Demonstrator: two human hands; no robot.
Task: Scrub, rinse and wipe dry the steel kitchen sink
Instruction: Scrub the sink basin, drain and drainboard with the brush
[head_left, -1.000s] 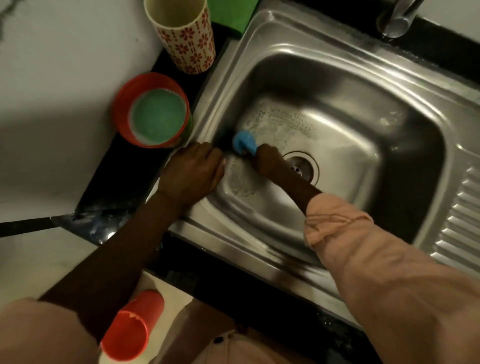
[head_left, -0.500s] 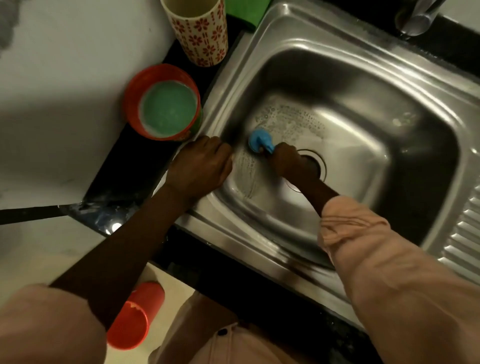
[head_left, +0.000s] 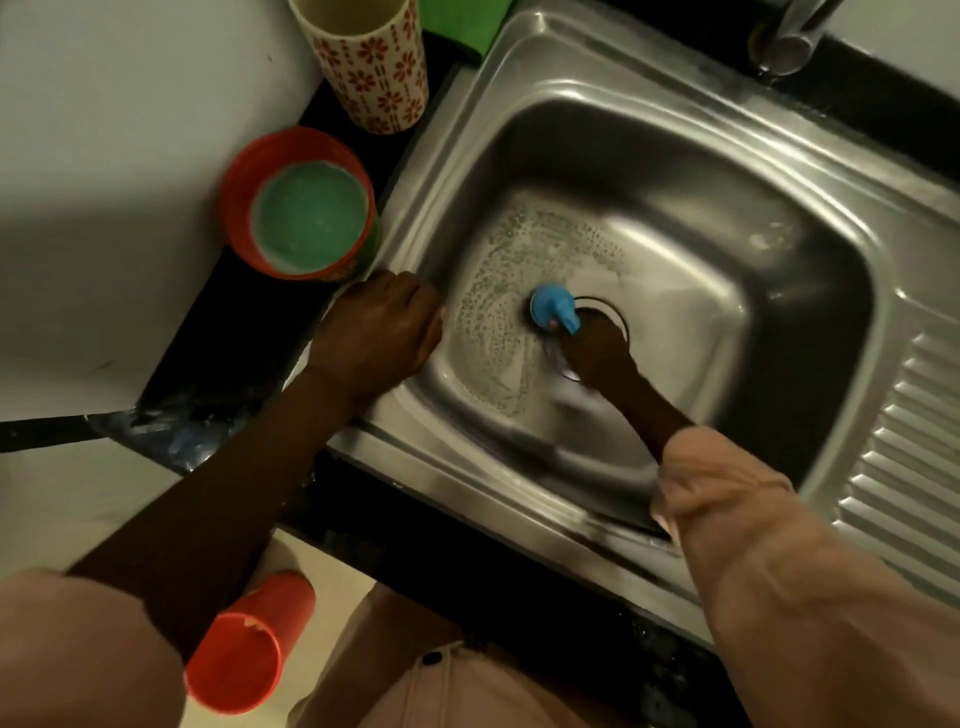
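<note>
Nearest, an orange cup (head_left: 244, 644) lies on its side low by the left arm, off the work. Above it the left hand (head_left: 382, 332) rests on the sink's (head_left: 467, 104) left rim with its fingers curled over the edge into the basin, holding nothing else; that brace is worth keeping so the body stays steady. The right hand (head_left: 597, 351) is down on the basin floor beside the drain (head_left: 615, 317), its fingers closed round a blue scrubber (head_left: 553, 312), though blur hides exactly how they lie. The step in hand looks like the scrubbing, and it seems early: suds (head_left: 498, 312) cover only the left part of the floor, while the walls, the right half and the ribbed drainboard (head_left: 914, 441) look bare of foam. To do it well, I would press the scrubber flat and work in overlapping circles outward from the drain, then up each wall and into the rounded corners, reloading from the orange bowl (head_left: 301, 202) of green soapy liquid that stands on the dark desk (head_left: 218, 332) just beside the rim. The steel is dull, with soft highlights. Farther back stand a flowered cup (head_left: 369, 62), a green cloth (head_left: 462, 23) and, top right, the tap (head_left: 784, 36), not running.
</note>
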